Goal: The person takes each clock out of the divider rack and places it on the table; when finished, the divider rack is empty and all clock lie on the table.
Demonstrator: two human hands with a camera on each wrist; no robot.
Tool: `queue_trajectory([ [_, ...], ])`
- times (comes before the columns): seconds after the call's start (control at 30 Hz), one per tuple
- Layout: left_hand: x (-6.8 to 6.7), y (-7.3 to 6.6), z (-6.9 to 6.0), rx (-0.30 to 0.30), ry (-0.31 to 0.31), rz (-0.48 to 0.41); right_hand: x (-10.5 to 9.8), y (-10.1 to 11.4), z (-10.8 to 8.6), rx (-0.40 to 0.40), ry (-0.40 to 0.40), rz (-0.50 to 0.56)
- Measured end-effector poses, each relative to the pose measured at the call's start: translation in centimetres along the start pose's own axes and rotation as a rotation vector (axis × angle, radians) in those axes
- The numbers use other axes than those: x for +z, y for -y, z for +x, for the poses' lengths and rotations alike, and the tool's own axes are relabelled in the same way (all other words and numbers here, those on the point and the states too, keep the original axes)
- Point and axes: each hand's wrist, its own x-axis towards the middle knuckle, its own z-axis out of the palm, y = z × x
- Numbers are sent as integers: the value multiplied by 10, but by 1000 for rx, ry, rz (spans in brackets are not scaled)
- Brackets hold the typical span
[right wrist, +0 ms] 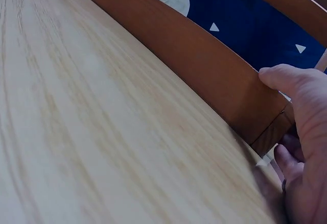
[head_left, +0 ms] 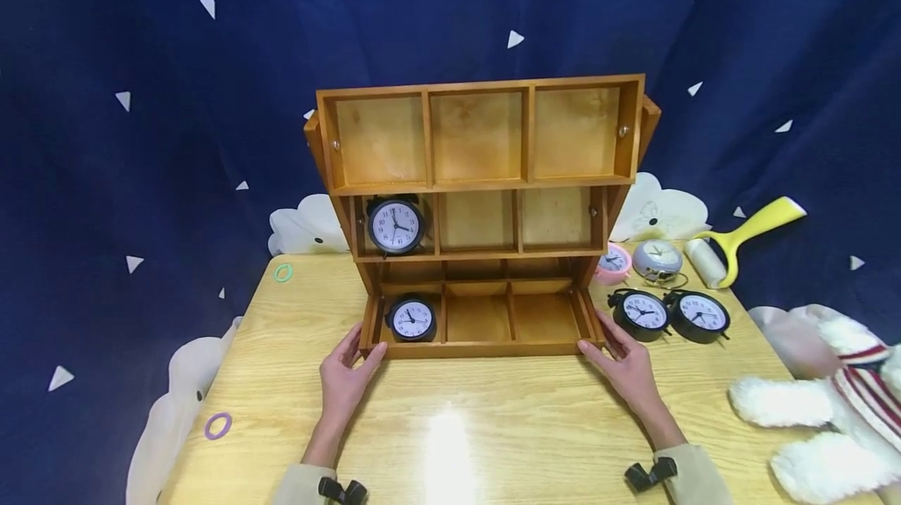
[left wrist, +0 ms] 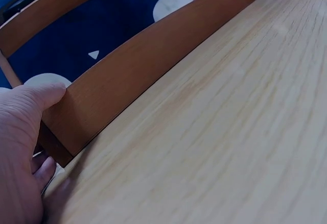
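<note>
A three-tier wooden shelf with compartments stands on the table. The left hand grips its lower left front corner, thumb on the front board and fingers round the side. At the lower right corner the right hand holds it the same way, its thumb against the front board in the right wrist view. One black clock stands in the middle tier's left compartment; another black clock lies in the bottom tier's left compartment. The top tier's compartments hold nothing.
Right of the shelf are a pink clock, a grey clock, two black clocks and a yellow-handled roller. A white plush toy lies at the right edge. Green and purple rings lie at the left.
</note>
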Motion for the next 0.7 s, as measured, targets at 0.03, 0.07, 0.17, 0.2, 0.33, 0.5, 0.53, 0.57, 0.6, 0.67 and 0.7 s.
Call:
queue_trajectory([
  [0.03, 1, -1, 0, -1, 1, -3, -1, 0, 0, 5, -3, -2],
  [0.07, 1, -1, 1, -1, 1, -1, -1, 1, 0, 10, -4, -12],
  [0.17, 2, -7, 1, 28, -13, 15, -1, 1, -1, 23, -6, 9],
  [0.2, 2, -10, 2, 51, -24, 32, -2, 1, -1, 27, -6, 21],
  [0.33, 4, -31, 5, 188, -83, 79, -1, -1, -2, 41, -8, 56],
  [0.5, 14, -84, 6, 419, -138, 76, -1, 2, 0, 45, 22, 17],
  [0.53, 16, -97, 6, 458, -145, 72, -1, 3, 1, 47, 33, 7],
  [0.57, 17, -109, 6, 493, -151, 67, -1, 3, 3, 48, 44, -1],
  [0.6, 19, -119, 7, 522, -152, 60, -1, 4, 4, 50, 55, -12],
  [0.67, 22, -135, 8, 574, -157, 53, -2, 5, 7, 54, 76, -17],
  [0.7, 23, -140, 10, 599, -161, 54, -2, 5, 7, 55, 84, -13],
])
